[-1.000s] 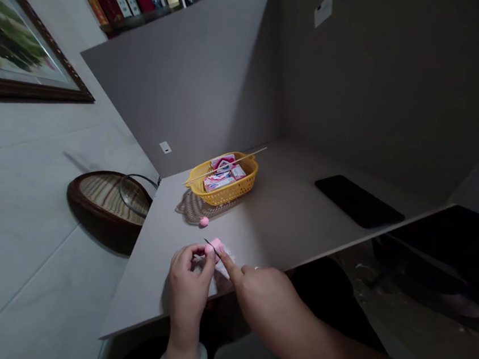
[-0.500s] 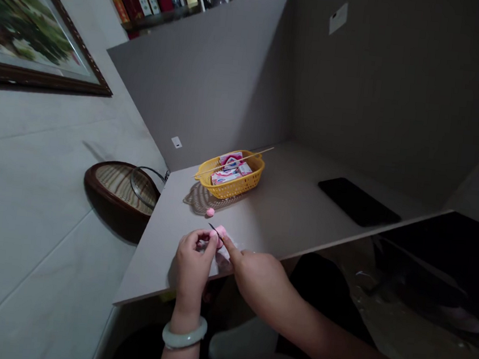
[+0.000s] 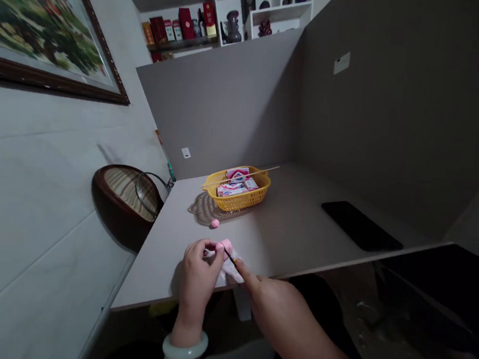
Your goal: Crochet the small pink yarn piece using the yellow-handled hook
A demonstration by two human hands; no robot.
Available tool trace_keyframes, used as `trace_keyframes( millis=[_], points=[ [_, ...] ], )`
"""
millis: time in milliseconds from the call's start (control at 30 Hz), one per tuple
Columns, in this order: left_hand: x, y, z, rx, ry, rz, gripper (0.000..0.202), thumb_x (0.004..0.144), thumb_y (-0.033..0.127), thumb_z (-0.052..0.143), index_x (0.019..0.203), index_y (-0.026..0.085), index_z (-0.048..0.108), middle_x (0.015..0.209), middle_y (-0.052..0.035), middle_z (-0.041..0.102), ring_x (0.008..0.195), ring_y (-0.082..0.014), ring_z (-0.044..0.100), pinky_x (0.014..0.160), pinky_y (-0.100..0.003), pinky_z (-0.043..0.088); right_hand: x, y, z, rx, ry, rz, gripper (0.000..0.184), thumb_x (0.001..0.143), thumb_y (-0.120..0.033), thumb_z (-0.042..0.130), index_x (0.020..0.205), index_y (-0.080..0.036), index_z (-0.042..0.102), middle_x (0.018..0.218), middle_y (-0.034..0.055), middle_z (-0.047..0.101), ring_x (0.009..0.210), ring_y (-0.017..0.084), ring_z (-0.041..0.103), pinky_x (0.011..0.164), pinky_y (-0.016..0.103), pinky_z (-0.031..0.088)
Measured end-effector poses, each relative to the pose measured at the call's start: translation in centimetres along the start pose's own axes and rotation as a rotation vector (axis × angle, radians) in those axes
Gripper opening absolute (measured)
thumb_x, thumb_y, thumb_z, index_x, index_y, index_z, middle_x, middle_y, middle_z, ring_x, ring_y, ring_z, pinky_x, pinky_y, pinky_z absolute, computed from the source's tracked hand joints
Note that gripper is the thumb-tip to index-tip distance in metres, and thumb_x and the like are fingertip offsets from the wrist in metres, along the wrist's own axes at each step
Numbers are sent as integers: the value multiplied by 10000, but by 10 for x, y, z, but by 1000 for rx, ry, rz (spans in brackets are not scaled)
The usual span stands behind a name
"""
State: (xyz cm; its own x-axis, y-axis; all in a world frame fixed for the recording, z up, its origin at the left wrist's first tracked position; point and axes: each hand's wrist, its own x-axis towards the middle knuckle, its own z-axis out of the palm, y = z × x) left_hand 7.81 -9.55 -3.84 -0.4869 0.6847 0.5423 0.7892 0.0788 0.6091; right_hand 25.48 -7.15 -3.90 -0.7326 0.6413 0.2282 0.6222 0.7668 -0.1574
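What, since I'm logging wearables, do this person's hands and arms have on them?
No sleeves or gloves show on the left hand or right hand. A smooth, pale green bangle circles the left wrist; the right wrist wears nothing visible.

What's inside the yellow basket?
The yellow basket holds small pink-and-white packets, with a thin stick lying across its rim. Whatever is beneath the packets is hidden.

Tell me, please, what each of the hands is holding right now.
The left hand is closed, fingers pinching the pink lump.
The right hand is closed on a thin dark tool, its tip at the pink lump.
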Motion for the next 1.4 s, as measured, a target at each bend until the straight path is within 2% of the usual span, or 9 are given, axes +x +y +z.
trace_keyframes(
  millis=[233,367,600,733,867,1000,1200,1400],
  points=[
    [-1,-3,3,21,8,-12,159,881,370,559,853,229,628,871,-39,681,849,-209,626,777,-323,477,-1,-1,2,-17,23,-23,758,792,9,438,1523,-169,346,750,35,730,561,170,661,449,322,170],
    [-1,-4,4,13,2,-11,137,880,338,560,848,228,635,866,-33,682,838,-200,623,774,-316,479,-7,1,0,-54,2,-25,708,797,3,451,1485,-158,410,729,31,718,527,161,640,441,324,145],
    [0,-5,4,1,30,65,138,870,351,599,836,227,650,854,-36,677,844,-214,626,784,-336,487,10,-2,-6,-41,24,4,701,856,-35,459,1522,-216,339,790,29,742,581,160,676,439,291,213],
    [-1,-5,3,30,34,79,113,854,335,622,851,226,648,853,-35,672,833,-216,626,762,-333,485,14,-7,-7,-5,-29,26,735,851,-20,455,1543,-213,297,827,39,749,630,173,695,455,279,252],
    [-2,-5,4,54,49,96,101,860,317,615,852,219,637,852,-34,665,840,-212,617,765,-329,476,11,-8,-5,-7,-19,27,752,840,-15,450,1548,-211,293,821,39,746,624,177,694,451,291,221],
    [-2,-4,3,21,28,54,84,849,293,623,828,213,640,844,-32,668,823,-199,612,752,-315,478,4,-4,-3,-25,-1,-1,789,804,1,460,1548,-203,292,769,31,737,570,167,672,445,295,191],
    [-4,-4,2,-13,2,54,90,841,295,634,817,212,661,831,-29,676,798,-188,608,742,-305,474,-10,5,2,-15,63,-42,737,811,-15,421,1525,-182,344,701,23,710,492,145,609,437,278,201],
    [-3,-6,4,-28,5,98,105,851,292,617,799,212,659,821,-37,670,807,-194,608,740,-309,470,-3,-2,-6,-118,5,-22,772,793,-5,441,1533,-195,328,754,30,726,538,163,647,437,306,157]
  ],
)
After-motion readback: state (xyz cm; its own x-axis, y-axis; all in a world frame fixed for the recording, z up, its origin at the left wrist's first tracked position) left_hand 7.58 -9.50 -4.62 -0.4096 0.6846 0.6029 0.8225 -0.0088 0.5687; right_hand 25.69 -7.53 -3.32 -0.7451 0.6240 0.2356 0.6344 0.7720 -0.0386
